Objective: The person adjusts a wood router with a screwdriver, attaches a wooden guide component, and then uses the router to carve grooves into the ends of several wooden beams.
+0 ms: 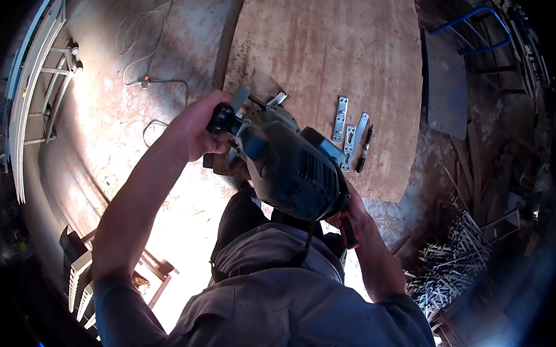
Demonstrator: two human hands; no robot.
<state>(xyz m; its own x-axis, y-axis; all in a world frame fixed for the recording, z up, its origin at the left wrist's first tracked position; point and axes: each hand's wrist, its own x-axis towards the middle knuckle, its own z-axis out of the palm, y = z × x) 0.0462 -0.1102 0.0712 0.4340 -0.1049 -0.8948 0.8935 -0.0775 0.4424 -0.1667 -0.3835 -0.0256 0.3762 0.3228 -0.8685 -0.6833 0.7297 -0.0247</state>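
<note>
My left hand [201, 128] is closed round the round black side knob of a large dark power tool [294, 172] with a vented motor housing, which looks like a router. The tool's base end is over the near left edge of a wooden board [321, 39]; whether it rests on the board is hidden. At the tool's right side, my right hand [351, 207] grips it, with most of the fingers behind the housing. A red and black handle [349, 231] sticks out beside my right wrist. Metal plates with holes [340, 118] lie on the board right of the tool.
Beside the plates lie a flat metal strip [361, 129] and a slim black pen-like thing [365, 149]. A cable [187, 90] runs over the floor at left. White racking [35, 104] stands far left, a blue tubular frame [503, 26] far right, a scrap heap [452, 265] near right.
</note>
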